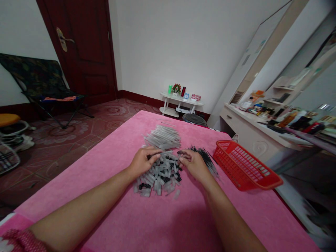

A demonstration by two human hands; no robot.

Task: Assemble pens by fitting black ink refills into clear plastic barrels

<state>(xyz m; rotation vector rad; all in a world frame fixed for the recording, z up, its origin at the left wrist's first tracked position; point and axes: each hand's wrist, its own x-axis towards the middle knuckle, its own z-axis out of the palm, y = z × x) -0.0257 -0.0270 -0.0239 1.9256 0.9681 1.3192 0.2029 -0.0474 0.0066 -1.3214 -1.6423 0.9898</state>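
Note:
On the pink table cover (pixel 162 217) lies a heap of short grey and black pen caps (pixel 160 175). My left hand (pixel 143 161) rests on the heap's left side, its fingers pinched on a thin clear pen tube that points right. My right hand (pixel 193 162) sits at the heap's right side, fingers curled on a small dark piece I cannot make out. Behind the hands lies a pile of clear pen tubes (pixel 164 136). A bunch of thin black refills (pixel 207 159) lies just right of my right hand.
A red plastic basket (pixel 245 164) stands at the table's right edge. Beyond it is a white dresser (pixel 252 129) crowded with bottles. A small white shelf table (pixel 181 101) stands by the far wall, a folding chair (pixel 42 84) and dark door at left.

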